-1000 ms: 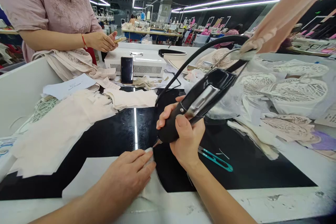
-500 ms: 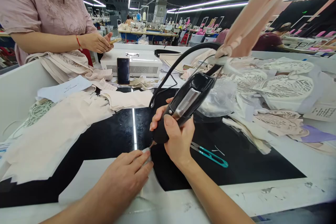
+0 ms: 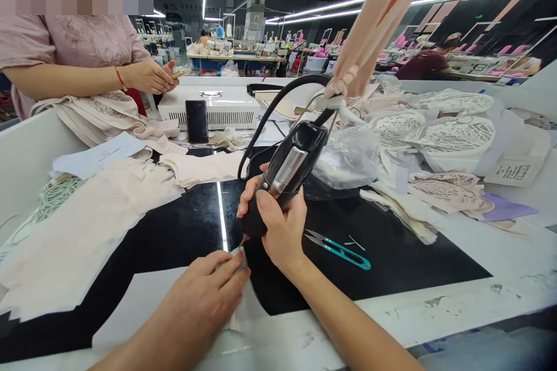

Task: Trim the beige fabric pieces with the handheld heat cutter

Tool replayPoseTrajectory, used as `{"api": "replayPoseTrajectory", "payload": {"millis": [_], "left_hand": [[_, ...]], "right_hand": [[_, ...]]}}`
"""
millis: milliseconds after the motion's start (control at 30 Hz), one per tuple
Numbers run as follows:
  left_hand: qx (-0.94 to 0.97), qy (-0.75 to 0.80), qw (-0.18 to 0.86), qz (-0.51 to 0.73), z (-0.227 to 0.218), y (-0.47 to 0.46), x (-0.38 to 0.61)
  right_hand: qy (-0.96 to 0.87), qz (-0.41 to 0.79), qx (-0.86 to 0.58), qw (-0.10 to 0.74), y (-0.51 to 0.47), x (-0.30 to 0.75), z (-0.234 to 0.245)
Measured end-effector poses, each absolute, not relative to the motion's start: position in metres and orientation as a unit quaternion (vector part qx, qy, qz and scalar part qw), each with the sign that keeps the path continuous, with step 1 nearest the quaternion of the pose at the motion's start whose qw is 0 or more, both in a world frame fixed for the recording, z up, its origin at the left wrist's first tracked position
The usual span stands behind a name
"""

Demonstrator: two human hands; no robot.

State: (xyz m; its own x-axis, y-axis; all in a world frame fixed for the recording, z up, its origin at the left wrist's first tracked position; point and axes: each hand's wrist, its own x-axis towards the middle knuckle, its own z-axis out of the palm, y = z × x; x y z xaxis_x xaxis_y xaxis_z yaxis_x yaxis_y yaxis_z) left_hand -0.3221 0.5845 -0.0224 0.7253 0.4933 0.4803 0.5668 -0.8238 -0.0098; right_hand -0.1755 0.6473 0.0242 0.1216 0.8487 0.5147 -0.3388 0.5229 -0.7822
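My right hand (image 3: 282, 226) is closed around a black corded handheld power tool (image 3: 289, 165). Its narrow coppery tip (image 3: 244, 239) points down close to my left fingertips. A peach fabric band (image 3: 365, 29) is knotted at the tool's upper end and runs upward out of view. My left hand (image 3: 213, 290) has its bent fingers together, gripping the edge of a white sheet-like piece (image 3: 126, 301) with a curved right border. The left thumb is hidden. Right of my right hand lies a pair of teal thread snips (image 3: 343, 252) on the black mat (image 3: 409, 261).
Cream fabric pieces (image 3: 87, 226) cover the left side. A phone (image 3: 197, 122) leans against a white vented box (image 3: 230, 110). Lace pieces (image 3: 452, 133) and a plastic bag (image 3: 348, 156) lie at right. Another person's hands (image 3: 152, 76) hold something thin beyond the left edge.
The whole view has shifted, so most things appear a little further left. The tool and both hands keep nearly the same places relative to the white piece.
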Motion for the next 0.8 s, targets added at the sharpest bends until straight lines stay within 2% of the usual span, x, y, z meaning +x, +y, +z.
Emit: {"api": "replayPoseTrajectory", "payload": {"millis": [533,667,800], "left_hand": [[-0.934,-0.28,0.078,-0.208,-0.024,0.585,-0.323],[-0.934,-0.299,0.043,-0.189,-0.024,0.588,-0.33],[-0.927,-0.323,0.072,-0.174,-0.027,0.604,-0.347]], "right_hand": [[-0.517,0.439,-0.232,0.697,0.643,-0.18,0.023],[-0.55,0.396,-0.275,0.682,0.64,-0.171,0.036],[-0.577,0.332,-0.336,0.666,0.636,-0.159,0.049]]}}
